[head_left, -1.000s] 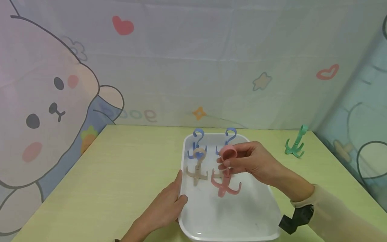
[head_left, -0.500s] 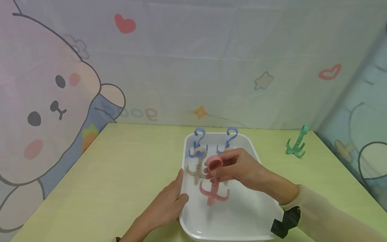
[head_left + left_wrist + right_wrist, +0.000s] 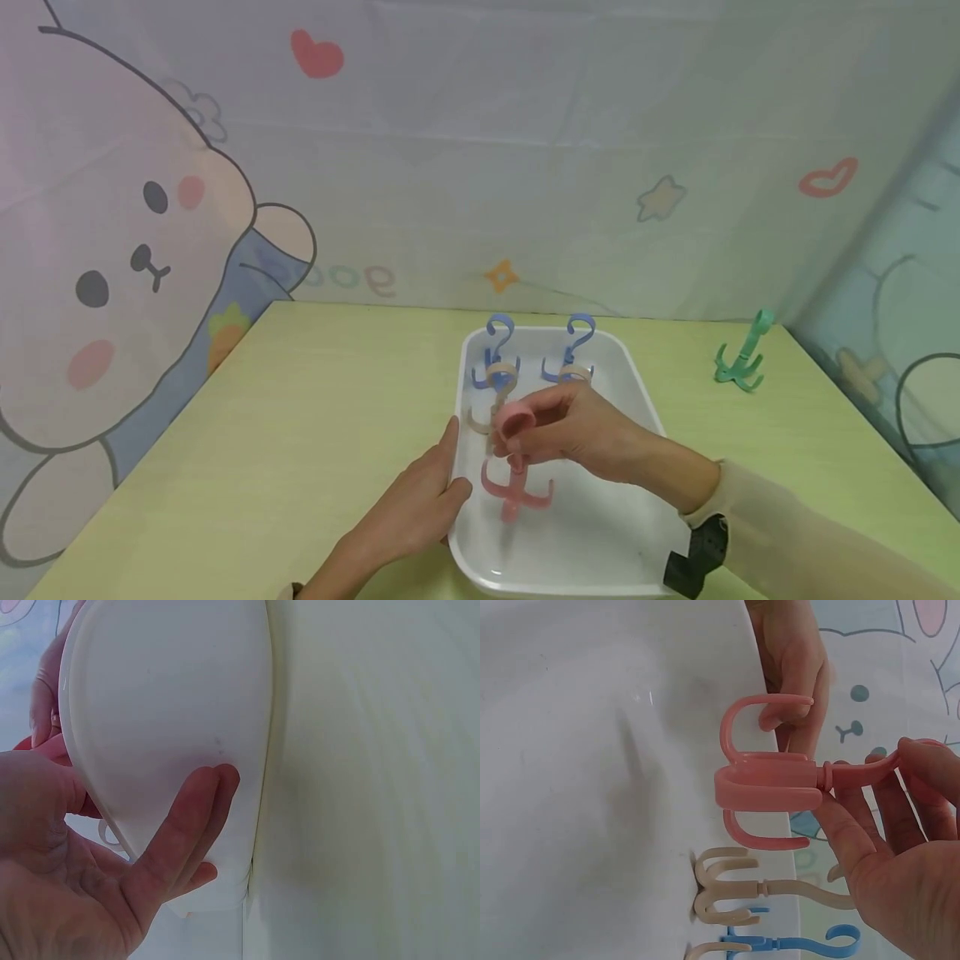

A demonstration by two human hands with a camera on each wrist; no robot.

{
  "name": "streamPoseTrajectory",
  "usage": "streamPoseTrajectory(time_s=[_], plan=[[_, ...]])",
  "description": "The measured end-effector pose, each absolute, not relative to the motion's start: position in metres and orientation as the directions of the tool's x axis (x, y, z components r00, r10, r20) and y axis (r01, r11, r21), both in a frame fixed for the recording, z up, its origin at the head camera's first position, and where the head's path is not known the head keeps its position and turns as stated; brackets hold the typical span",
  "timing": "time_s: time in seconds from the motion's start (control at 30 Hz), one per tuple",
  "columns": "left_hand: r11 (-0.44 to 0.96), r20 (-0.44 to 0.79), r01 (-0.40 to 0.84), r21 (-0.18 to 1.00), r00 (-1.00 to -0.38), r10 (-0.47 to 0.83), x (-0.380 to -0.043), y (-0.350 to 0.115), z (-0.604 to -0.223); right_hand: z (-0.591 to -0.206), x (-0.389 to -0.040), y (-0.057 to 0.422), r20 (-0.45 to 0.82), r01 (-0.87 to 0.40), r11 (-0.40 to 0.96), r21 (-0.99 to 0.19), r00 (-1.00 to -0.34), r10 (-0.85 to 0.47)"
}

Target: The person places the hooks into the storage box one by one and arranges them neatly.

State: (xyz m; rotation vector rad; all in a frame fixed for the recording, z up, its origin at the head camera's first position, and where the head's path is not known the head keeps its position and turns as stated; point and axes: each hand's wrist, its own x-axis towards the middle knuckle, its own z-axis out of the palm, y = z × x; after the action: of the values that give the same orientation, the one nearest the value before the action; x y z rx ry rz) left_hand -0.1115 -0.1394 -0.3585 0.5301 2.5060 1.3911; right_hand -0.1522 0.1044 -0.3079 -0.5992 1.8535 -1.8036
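The far half of the white tray point(image 3: 643, 392) is crowded: two blue hooks point(image 3: 498, 352) stand at the back wall, with two beige hooks point(image 3: 495, 398) just in front. The near half is bare floor. The left hand point(image 3: 411, 510) blocks the tray's left rim, and the right hand point(image 3: 581, 431) with its pink hook point(image 3: 514, 479) fills the middle. A green hook point(image 3: 741, 360) stands well apart on the bench point(image 3: 300, 433), whose left side lies open.

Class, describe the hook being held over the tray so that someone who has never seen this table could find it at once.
On the pale green table stands a white tray with two blue hooks and two beige hooks standing inside. Just above the tray's near left part, the right hand pinches the pink hook. It alone is pink, and it alone hangs in the air.
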Motion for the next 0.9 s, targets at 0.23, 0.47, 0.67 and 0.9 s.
streamPoseTrajectory(time_s=[0.23,0.47,0.67,0.9], plan=[[0.483,-0.029,0.191,0.854,-0.911,0.412,-0.111,-0.14,-0.359,-0.312,-0.154,0.101,-0.068,0.035,0.066,-0.997,-0.788,-0.611],[0.48,-0.022,0.195,0.855,-0.911,0.411,-0.11,-0.139,-0.359,-0.317,-0.158,0.097,-0.121,0.084,0.089,-0.992,-0.785,-0.608],[0.479,-0.016,0.204,0.854,-0.909,0.416,-0.11,-0.139,-0.36,-0.32,-0.16,0.094,-0.154,0.122,0.095,-0.988,-0.786,-0.599],[0.474,-0.023,0.199,0.858,-0.906,0.423,-0.11,-0.139,-0.359,-0.323,-0.163,0.092,-0.177,0.148,0.097,-0.984,-0.777,-0.604]])
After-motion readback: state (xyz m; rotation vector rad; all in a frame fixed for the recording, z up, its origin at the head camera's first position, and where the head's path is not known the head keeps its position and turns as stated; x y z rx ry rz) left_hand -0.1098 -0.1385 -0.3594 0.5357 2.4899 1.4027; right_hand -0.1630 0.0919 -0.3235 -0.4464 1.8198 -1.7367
